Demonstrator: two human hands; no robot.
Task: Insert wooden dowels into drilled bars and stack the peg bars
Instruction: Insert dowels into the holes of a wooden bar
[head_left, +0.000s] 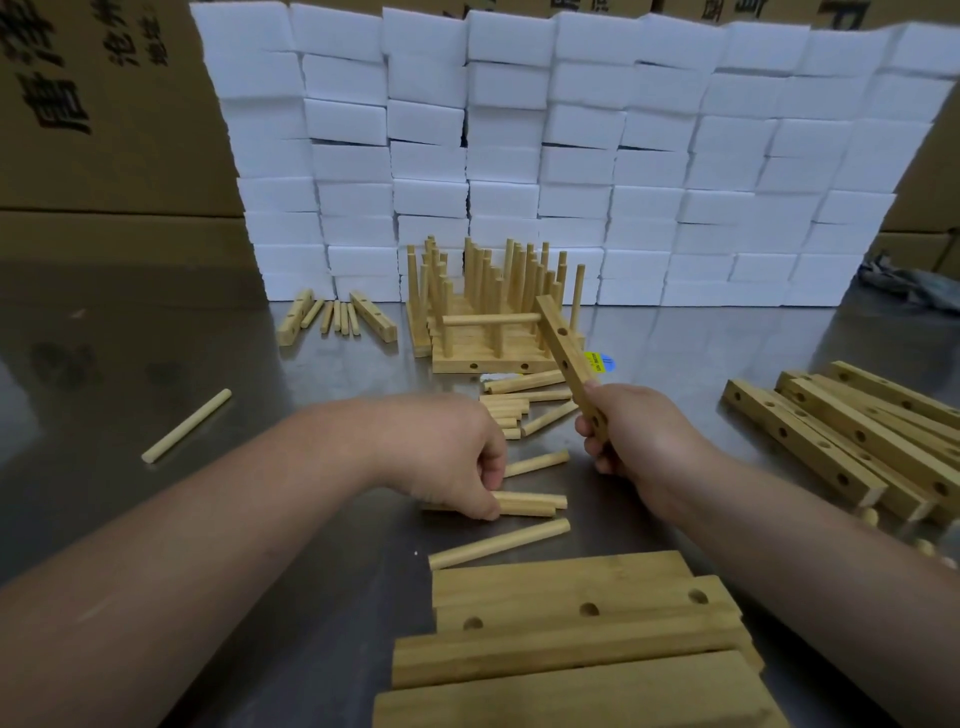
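My right hand (636, 439) grips the near end of a drilled wooden bar (563, 343), which tilts up and away; one dowel (488, 319) sticks out of its far end to the left. My left hand (447, 452) rests on the metal table with its fingers closed on loose dowels (530, 504). More loose dowels (511, 405) lie between my hands. Behind them stands the stack of finished peg bars (488, 306), pegs pointing up.
Undrilled-looking and drilled bars (852, 441) lie heaped at the right, and wider drilled bars (571, 623) lie at the near edge. A lone dowel (187, 426) lies at the left; a few bars and dowels (337, 314) sit far left. A wall of white foam blocks (571, 156) backs the table.
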